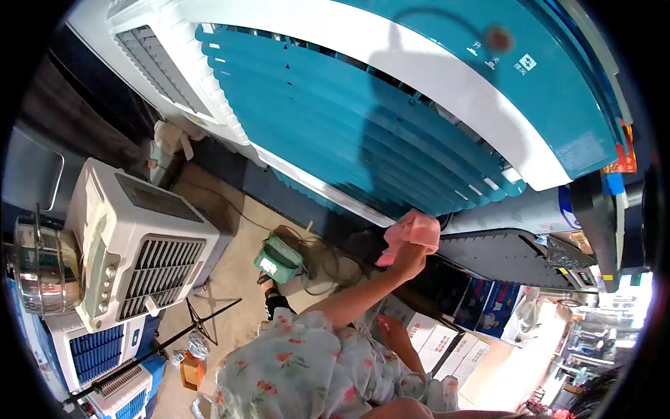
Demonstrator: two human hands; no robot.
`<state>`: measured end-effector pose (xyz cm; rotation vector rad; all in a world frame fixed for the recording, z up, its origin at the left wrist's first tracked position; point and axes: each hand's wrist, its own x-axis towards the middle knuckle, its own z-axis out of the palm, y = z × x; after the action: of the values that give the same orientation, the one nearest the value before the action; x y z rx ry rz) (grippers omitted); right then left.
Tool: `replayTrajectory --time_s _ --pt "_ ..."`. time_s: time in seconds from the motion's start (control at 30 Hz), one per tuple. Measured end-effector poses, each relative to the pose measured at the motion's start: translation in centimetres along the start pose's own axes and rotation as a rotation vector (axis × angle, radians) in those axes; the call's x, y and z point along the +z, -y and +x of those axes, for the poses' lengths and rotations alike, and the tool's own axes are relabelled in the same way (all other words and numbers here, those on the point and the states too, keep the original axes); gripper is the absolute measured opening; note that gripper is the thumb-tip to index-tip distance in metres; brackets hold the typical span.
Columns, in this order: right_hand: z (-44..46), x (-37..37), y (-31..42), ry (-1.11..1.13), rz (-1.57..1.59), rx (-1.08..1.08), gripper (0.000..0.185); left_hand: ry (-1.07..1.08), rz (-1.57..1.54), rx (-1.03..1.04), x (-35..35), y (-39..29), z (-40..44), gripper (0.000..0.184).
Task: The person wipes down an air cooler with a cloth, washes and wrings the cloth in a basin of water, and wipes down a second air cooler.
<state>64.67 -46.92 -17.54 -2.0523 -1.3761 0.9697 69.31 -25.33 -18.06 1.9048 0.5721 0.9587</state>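
Observation:
My left hand [412, 260] is closed around a bunched pink cloth [413, 232]. The cloth lies against the lower edge of a big air cooler with teal louvres [307, 119] and a white frame [481, 98]. Close to my body, beside the floral clothing [300, 356], is my right hand [391, 327]; its fingers are too hidden to make out. Above the louvres, the teal top panel [447, 35] carries white printed symbols. A shadow falls across the panel and slats.
A smaller white cooler [157, 244] stands at left, with blue-grilled units [98, 353] below it. On the floor are a green box-like object [279, 258], cables [335, 279] and a thin black stand [199, 318]. White cartons [447, 346] are stacked at lower right.

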Motion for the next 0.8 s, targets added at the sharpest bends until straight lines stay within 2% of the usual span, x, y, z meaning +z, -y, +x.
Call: replayTrajectory --time_s 0.07,0.1,0.2,0.27,0.33,0.4,0.47,0.53,0.6,0.63,0.7,0.73,0.8 --pt "0.4 -0.1 -0.2 0.012 0.090 0.111 0.025 0.067 0.160 -0.107 0.3 0.5 0.7 0.046" --pt "0.4 -0.1 -0.3 0.016 0.135 0.168 0.027 0.052 0.244 0.002 0.3 1.7 1.1 0.042" --pt "0.7 -1.3 1.0 -0.023 0.049 0.187 0.027 -0.003 -0.060 0.129 -2.9 2.5 2.4 0.039" --pt "0.5 -1.7 1.4 -0.030 0.000 0.170 0.026 0.007 0.078 0.137 -3.7 3.4 2.4 0.037" --pt "0.3 -1.9 1.5 -0.026 -0.010 0.172 0.026 -0.141 0.275 0.189 -6.3 3.7 2.2 0.037" --pt "0.4 -1.8 1.5 -0.014 0.019 0.187 0.026 -0.195 0.495 0.157 -8.1 6.7 2.3 0.035" --pt "0.9 -1.5 1.6 0.004 0.029 0.173 0.025 -0.177 0.552 0.138 -11.3 8.2 3.2 0.032" --pt "1.4 -1.0 1.6 0.031 0.003 0.135 0.025 -0.089 0.442 0.125 -15.0 9.0 4.4 0.029" --pt "2.5 -0.2 1.2 0.053 -0.062 0.077 0.025 -0.159 0.653 0.218 -18.2 9.3 5.6 0.023" --pt "3.6 -0.9 3.0 0.093 -0.122 0.070 0.026 -0.163 0.733 0.219 -19.7 9.0 5.8 0.022" --pt "5.9 -3.7 9.0 0.170 -0.248 0.061 0.027 -0.044 0.995 0.085 -22.6 6.9 6.8 0.020" --pt "6.9 -4.5 10.2 0.015 -0.264 -0.042 0.029 0.029 1.126 0.029 -24.0 5.9 7.3 0.020" --pt "9.1 -6.4 12.0 -0.295 -0.286 -0.250 0.033 -0.142 0.807 0.131 -26.7 9.9 6.7 0.020"
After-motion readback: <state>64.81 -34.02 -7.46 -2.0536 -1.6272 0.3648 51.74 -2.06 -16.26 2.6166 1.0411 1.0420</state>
